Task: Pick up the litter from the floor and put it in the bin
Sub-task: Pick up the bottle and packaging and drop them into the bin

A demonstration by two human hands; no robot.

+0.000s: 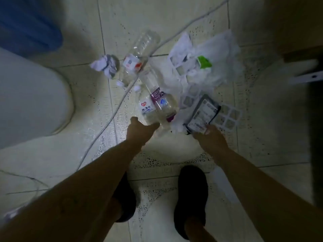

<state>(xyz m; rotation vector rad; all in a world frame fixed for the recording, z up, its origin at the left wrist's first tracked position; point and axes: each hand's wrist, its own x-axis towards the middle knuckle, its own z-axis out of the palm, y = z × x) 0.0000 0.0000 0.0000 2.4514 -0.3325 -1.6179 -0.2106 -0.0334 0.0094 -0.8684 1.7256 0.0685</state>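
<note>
Litter lies on the pale tiled floor ahead of me. My left hand (139, 130) grips the bottom ends of two clear plastic bottles, one with a white label (146, 106) and one with a purple soda label (163, 102). My right hand (208, 135) pinches a dark flat packet (202, 113) with white print, together with some white plastic. A third clear bottle (139, 51) with a red and white label lies further off. Beside it sits a crumpled paper ball (104, 65). A white plastic bag (209, 60) with a green carton (203, 62) lies to the right. No bin is identifiable.
A white cable (115, 110) runs diagonally across the floor under the bottles. A large white rounded object (31, 102) fills the left side, with something blue (26, 23) above it. Dark furniture (314, 119) stands at the right edge. My two dark slippers (190, 198) stand below.
</note>
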